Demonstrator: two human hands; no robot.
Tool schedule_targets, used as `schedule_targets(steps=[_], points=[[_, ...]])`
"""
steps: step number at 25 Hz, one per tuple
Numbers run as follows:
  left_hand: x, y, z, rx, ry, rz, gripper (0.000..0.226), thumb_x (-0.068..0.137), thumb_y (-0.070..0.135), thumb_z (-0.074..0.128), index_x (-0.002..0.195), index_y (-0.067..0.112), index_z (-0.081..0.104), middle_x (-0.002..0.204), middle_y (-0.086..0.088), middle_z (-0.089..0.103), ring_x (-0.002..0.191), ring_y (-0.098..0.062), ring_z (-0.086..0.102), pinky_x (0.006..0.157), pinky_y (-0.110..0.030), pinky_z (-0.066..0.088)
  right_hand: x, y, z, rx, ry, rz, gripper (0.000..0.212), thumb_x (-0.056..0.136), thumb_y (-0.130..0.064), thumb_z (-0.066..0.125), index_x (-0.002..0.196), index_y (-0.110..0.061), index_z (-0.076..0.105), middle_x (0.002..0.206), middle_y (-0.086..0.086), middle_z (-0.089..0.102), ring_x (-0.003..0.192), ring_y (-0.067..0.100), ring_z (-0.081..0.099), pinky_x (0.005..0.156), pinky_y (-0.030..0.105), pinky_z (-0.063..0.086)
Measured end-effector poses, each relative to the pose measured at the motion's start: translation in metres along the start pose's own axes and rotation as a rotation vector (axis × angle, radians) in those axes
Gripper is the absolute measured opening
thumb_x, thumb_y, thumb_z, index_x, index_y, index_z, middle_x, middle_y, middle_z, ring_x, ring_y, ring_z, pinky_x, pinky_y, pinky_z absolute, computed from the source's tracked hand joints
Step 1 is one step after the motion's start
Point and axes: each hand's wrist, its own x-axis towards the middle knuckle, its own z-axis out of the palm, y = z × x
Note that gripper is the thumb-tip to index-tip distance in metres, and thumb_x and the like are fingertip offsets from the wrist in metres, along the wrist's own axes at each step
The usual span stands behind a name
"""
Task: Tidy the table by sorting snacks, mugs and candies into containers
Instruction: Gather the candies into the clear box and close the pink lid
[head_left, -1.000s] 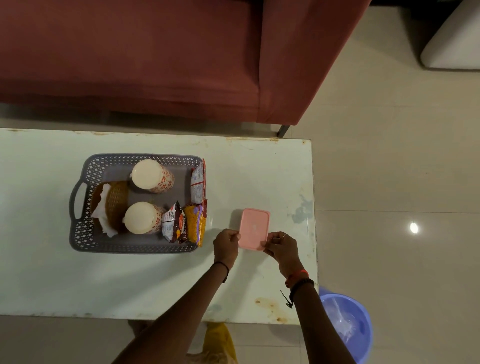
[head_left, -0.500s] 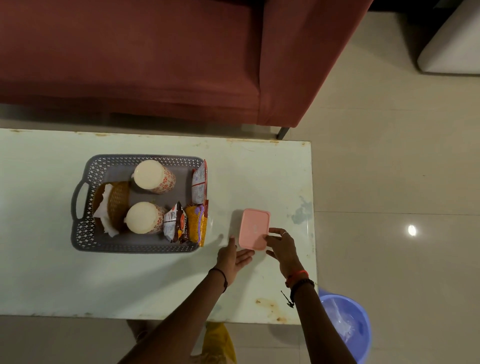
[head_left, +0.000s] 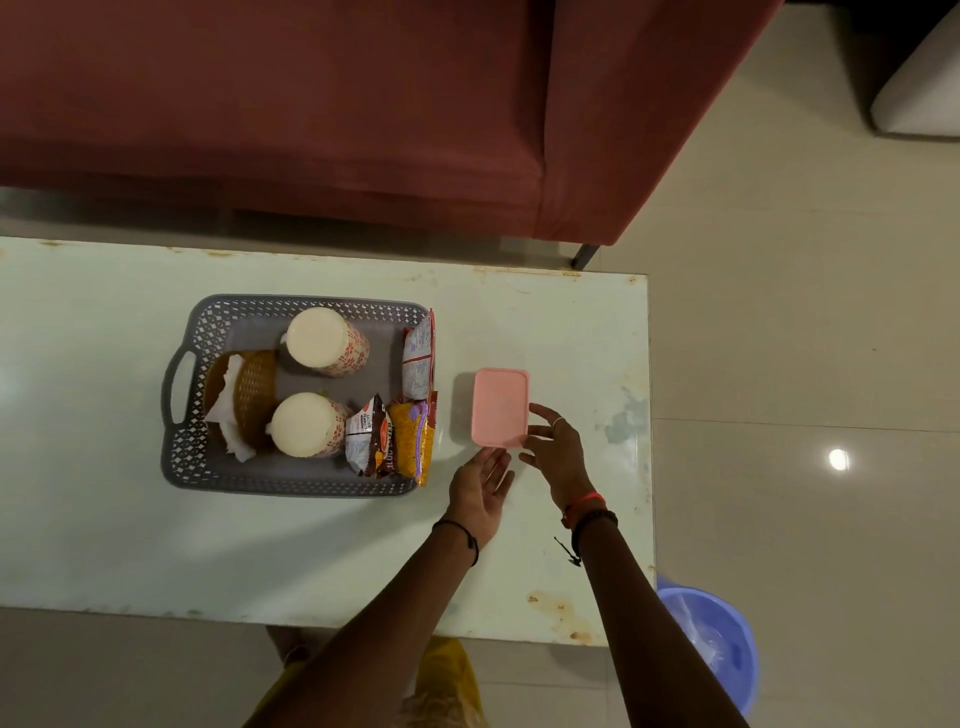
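A pink lidded box (head_left: 500, 406) lies on the pale table (head_left: 571, 332), just right of a grey perforated basket (head_left: 179, 447). Inside the basket stand two upside-down patterned mugs (head_left: 324, 340) (head_left: 306, 423), a brown wicker holder with white tissue (head_left: 241, 400), and several snack packets (head_left: 400, 434) leaning at its right end. My left hand (head_left: 480, 491) hovers open, palm up, just below the box's near edge. Fingers spread, my right hand (head_left: 556, 452) rests at the box's near right corner, fingertips touching or almost touching it.
A dark red sofa (head_left: 311, 104) stands behind the table's far edge. A blue bin (head_left: 717, 639) sits on the tiled floor at the table's near right corner. The table's right edge runs close to my right arm.
A second ago both hands pinched the pink box's near edge. They have since let go: the left hand opened and drew back toward me, and the right hand's fingers spread.
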Motion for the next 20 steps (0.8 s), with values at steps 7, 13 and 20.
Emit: schedule_targets(steps=[7,13,20], points=[[0.005,0.014,-0.002,-0.05,-0.016,0.105,0.035,0.097,0.021,0.043,0.131,0.013,0.05,0.138,-0.005,0.052,0.13,-0.02,0.044,0.102,-0.034,0.038,0.01,-0.018,0.031,-0.072,-0.022,-0.045,0.053,0.084,0.013,0.052,0.133,-0.007,0.049,0.116,0.026,0.061,0.102,0.032,0.062,0.089,0.042,0.055],[0.004,0.017,-0.004,-0.064,-0.01,0.169,0.045,0.095,0.0,0.03,0.135,0.015,0.045,0.142,-0.004,0.048,0.133,-0.02,0.041,0.103,-0.036,0.035,0.007,-0.023,0.05,-0.129,-0.038,-0.073,0.056,0.081,0.007,0.06,0.134,-0.009,0.049,0.115,0.022,0.065,0.106,0.034,0.063,0.094,0.048,0.053],[0.0,0.016,-0.005,0.071,-0.015,0.181,0.045,0.096,-0.001,0.031,0.137,0.014,0.04,0.142,-0.007,0.047,0.133,-0.021,0.041,0.102,-0.035,0.035,0.007,-0.018,0.051,-0.136,-0.003,-0.056,0.042,0.09,-0.001,0.051,0.131,-0.009,0.05,0.118,0.018,0.065,0.106,0.031,0.064,0.097,0.039,0.052]])
